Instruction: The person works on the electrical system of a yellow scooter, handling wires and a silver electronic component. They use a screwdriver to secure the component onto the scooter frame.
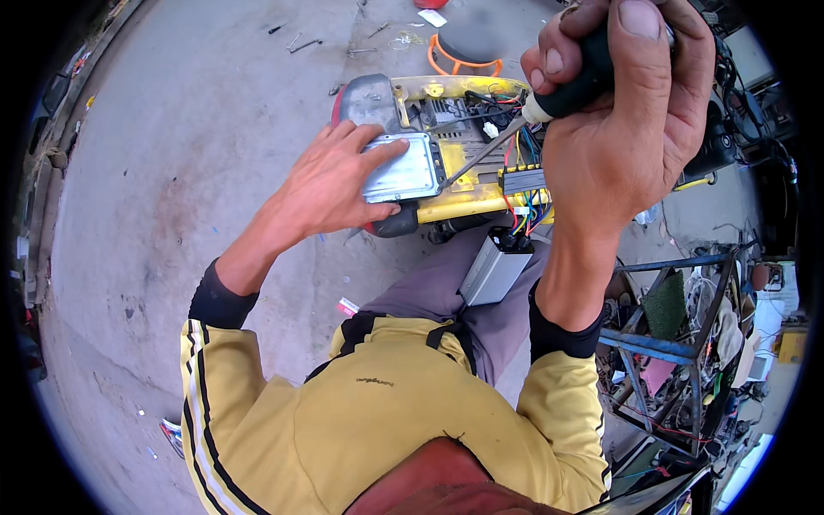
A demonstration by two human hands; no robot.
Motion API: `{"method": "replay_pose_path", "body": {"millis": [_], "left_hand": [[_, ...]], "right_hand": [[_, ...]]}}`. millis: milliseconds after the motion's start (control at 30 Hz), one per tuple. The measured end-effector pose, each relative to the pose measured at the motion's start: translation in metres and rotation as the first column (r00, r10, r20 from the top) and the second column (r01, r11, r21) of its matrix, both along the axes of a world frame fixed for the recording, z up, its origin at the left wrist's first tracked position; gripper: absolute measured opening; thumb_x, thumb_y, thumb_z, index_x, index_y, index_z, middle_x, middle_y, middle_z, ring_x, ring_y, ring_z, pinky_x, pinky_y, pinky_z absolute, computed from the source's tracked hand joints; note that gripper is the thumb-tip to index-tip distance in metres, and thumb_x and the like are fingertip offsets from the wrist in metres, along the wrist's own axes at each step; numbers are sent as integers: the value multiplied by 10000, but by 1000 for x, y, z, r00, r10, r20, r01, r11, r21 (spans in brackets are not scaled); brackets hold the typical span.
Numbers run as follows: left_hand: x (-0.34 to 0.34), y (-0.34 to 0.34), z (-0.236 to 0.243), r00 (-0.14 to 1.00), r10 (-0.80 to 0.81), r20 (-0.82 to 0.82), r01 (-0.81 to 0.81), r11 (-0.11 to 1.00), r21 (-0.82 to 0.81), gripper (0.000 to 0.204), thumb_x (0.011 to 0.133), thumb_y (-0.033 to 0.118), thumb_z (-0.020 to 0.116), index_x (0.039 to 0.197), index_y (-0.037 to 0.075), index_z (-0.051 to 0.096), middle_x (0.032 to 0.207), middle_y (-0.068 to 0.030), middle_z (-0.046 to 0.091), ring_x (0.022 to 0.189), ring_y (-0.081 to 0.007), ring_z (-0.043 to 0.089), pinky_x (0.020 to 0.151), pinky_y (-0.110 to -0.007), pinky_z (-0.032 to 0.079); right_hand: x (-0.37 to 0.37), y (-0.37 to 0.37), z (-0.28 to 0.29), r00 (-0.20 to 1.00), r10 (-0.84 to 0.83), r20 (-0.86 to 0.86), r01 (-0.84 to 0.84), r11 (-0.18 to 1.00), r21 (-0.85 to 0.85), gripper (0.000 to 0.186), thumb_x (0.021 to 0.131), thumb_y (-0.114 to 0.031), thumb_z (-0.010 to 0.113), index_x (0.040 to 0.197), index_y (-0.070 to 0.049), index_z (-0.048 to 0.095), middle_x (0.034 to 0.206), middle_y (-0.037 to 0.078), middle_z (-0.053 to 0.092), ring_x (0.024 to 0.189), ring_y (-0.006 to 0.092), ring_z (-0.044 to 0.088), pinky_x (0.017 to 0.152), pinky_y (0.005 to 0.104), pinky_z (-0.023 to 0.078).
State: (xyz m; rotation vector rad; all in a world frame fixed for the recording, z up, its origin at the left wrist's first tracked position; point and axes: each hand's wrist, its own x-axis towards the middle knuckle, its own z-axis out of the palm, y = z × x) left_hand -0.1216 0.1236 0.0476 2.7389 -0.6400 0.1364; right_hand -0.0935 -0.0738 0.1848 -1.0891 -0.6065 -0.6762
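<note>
My left hand [330, 176] lies over a flat silver metal box [403, 169], fingers across its top and thumb at its near edge. This box rests on the yellow frame [446, 209] of a small vehicle with a dark, red-edged end. In my right hand [635, 112], closed round the dark handle, is a screwdriver [491, 156]. Its shaft slants down to the left, and the tip is at the box's near right corner; whether it sits in a screw is too small to tell. My right hand hides part of the frame.
A second silver box [496, 268], wired to the vehicle, leans on my leg. Coloured wires and a finned grey block [524, 178] sit on the frame. An orange-legged round stool [468, 47] stands beyond. At right is a metal rack [661, 343] full of scrap; loose tools [305, 45] lie on the floor.
</note>
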Motion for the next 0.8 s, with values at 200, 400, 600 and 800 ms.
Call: {"method": "replay_pose_path", "body": {"millis": [200,400,600,800], "left_hand": [[1,-1,-4,1000,-11,-7,11,1000,-9,793,705,327,877,1438,146,635,1446,-170,577,1243,-356,556,1086,-446,441],[-1,0,-7,1000,-9,28,8,1000,11,796,707,336,875,1438,139,632,1462,-175,575,1278,-355,553,1105,-442,436],[5,-5,-1,999,-31,30,30,999,27,798,722,353,875,1444,125,623,1460,-180,582,1292,-357,560,1110,-449,440],[1,-2,0,1000,2,25,-4,998,66,793,725,339,877,1444,124,621,1466,-185,575,1305,-356,554,1108,-453,448]], "right_hand": [[15,-19,-5,891,440,113,-440,898,-26,397,1100,-376,469,1017,0,564,672,62,524,563,127,484,529,262,436],[10,-15,18,796,599,-88,-605,791,-83,422,1085,-379,483,1018,27,576,742,100,557,613,160,525,584,299,464],[38,-30,30,333,938,-94,-929,309,-203,320,1069,-277,527,1015,24,620,768,67,545,670,146,541,625,283,460],[-6,-47,52,998,-28,58,63,617,-784,333,1082,-306,567,962,-1,621,670,82,568,557,175,547,535,319,417]]}}
